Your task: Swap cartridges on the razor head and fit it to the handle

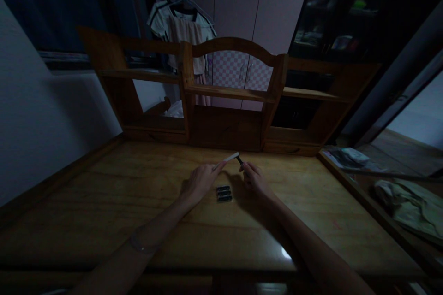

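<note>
My left hand point(200, 182) is closed around a slim white stick-like object point(231, 157), which points up and to the right. My right hand point(254, 177) pinches a short, narrow dark piece point(239, 160). The upper end of that piece meets the tip of the white object; whether the two are joined I cannot tell. Both hands are just above the wooden desk. Three small dark cylinders that look like batteries point(224, 193) lie side by side on the desk between my forearms.
A wooden shelf unit point(228, 93) with low drawers stands along the back of the desk point(166, 249). To the right, beyond the desk's raised edge, are papers point(349, 157) and a light cloth point(411, 207). Clothes point(185, 30) hang behind the shelf. The room is dim.
</note>
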Available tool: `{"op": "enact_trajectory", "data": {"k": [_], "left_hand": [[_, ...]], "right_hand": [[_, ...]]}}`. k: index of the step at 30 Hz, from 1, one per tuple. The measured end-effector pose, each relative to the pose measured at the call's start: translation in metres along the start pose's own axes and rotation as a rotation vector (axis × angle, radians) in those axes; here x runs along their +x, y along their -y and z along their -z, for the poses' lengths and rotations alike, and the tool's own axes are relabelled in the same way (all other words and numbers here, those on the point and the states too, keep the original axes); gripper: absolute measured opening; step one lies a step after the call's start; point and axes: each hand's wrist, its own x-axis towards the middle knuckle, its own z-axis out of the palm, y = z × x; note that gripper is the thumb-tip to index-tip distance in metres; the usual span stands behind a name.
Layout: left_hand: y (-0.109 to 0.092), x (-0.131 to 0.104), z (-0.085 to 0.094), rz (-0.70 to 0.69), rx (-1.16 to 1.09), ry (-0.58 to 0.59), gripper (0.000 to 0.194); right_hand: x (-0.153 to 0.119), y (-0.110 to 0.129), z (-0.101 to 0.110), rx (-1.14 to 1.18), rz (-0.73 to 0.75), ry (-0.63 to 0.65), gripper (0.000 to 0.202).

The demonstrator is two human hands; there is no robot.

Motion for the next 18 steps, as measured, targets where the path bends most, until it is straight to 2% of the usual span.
{"op": "enact_trajectory", "data": {"k": [5, 9, 13, 18], "left_hand": [[0.008, 0.006, 0.005, 0.101, 0.019, -0.018, 0.07], [0.01, 0.008, 0.007, 0.032, -0.024, -0.026, 0.072], [0.001, 0.004, 0.003, -0.074, -0.011, 0.042, 0.07], [-0.002, 0.003, 0.003, 0.023, 0.138, 0.009, 0.07]], "right_hand": [[-0.001, 0.001, 0.002, 0.093, -0.083, 0.068, 0.037], [-0.002, 0.003, 0.001, 0.085, -0.061, 0.076, 0.037], [-0.003, 0.004, 0.0, 0.055, -0.038, 0.06, 0.036], [-0.002, 0.005, -0.001, 0.048, -0.105, 0.035, 0.034]]}}
